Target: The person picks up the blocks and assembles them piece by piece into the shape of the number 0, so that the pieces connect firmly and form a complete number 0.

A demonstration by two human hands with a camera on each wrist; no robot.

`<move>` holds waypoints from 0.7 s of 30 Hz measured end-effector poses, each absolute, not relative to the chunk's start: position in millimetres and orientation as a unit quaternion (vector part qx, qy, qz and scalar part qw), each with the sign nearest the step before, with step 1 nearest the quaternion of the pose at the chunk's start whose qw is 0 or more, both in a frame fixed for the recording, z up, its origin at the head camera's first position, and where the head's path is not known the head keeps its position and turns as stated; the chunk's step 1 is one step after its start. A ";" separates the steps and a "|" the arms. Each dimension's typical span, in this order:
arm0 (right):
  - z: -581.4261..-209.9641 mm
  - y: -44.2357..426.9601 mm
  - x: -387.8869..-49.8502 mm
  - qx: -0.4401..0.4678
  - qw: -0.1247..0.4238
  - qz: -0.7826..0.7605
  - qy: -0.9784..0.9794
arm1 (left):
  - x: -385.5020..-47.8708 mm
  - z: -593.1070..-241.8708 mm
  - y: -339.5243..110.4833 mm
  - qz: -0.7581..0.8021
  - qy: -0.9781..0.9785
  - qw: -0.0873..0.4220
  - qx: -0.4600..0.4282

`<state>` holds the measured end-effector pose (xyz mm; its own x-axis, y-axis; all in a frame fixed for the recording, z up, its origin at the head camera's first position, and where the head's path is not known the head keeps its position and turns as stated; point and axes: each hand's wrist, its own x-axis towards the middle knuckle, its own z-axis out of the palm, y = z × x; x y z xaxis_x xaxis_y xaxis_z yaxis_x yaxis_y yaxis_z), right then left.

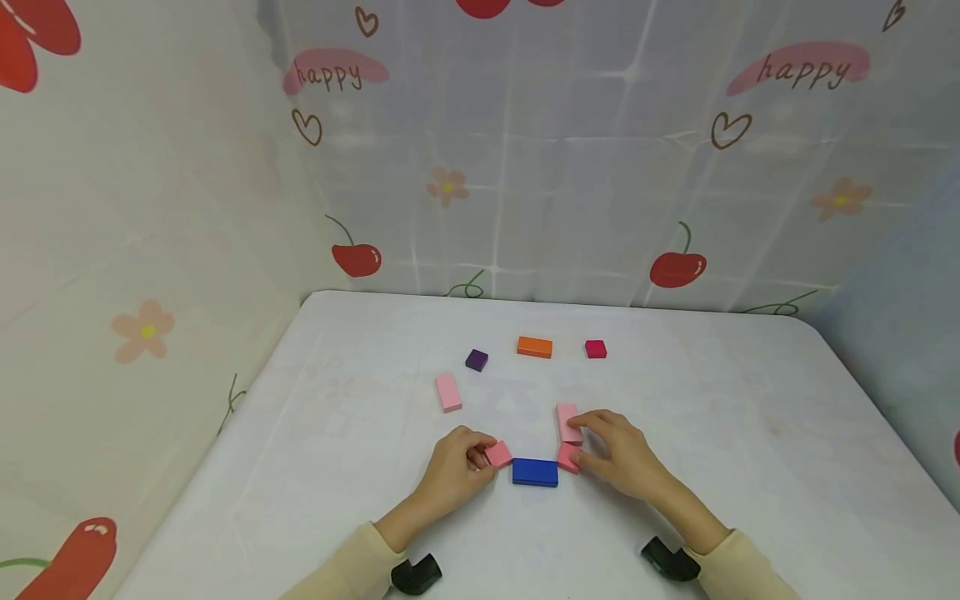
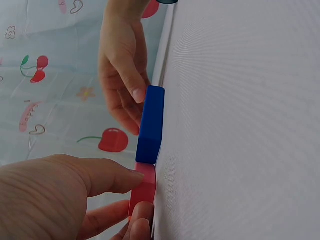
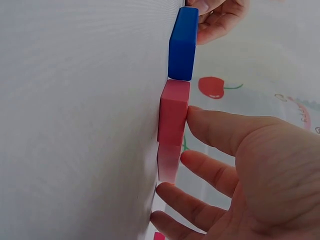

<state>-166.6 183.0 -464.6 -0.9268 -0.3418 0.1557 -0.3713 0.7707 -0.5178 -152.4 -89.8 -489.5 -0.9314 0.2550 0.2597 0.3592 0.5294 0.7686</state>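
Observation:
My left hand (image 1: pixel 453 465) pinches a small coral-pink block (image 1: pixel 498 454) between thumb and fingers. In the left wrist view this block (image 2: pixel 144 186) meets the end of a blue rectangular block (image 2: pixel 151 125). In the head view the blue block (image 1: pixel 535 472) lies flat between both hands. At its right end lies a second coral-pink block (image 1: pixel 568 457), with a longer light pink block (image 1: pixel 567 422) just beyond it. My right hand (image 1: pixel 624 454) has its thumb at that coral-pink block and its index finger at the light pink one, fingers fairly straight and spread.
Farther back on the white table (image 1: pixel 360 358) lie another light pink block (image 1: pixel 448 392), a dark purple block (image 1: pixel 476 360), an orange block (image 1: pixel 535 347) and a crimson block (image 1: pixel 596 349). A patterned curtain (image 1: pixel 555 167) stands behind the table.

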 end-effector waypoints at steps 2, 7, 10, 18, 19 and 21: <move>-464.8 183.1 -166.7 0.189 0.025 0.275 -0.942 | -152.5 -489.5 -89.7 -0.451 -0.873 0.057 -0.175; -465.5 183.5 -166.7 0.190 0.026 0.271 -0.943 | -152.9 -489.8 -89.3 -0.451 -0.874 0.055 -0.172; -465.9 183.8 -166.5 0.191 0.027 0.271 -0.943 | -153.0 -489.9 -89.3 -0.452 -0.874 0.055 -0.171; -466.5 184.2 -166.1 0.194 0.033 0.273 -0.942 | -153.1 -489.2 -89.7 -0.450 -0.874 0.054 -0.175; -466.7 184.2 -166.1 0.195 0.033 0.273 -0.941 | -153.0 -489.0 -89.7 -0.450 -0.874 0.054 -0.175; -467.0 184.3 -165.9 0.196 0.032 0.274 -0.941 | -152.9 -488.7 -89.8 -0.449 -0.875 0.053 -0.175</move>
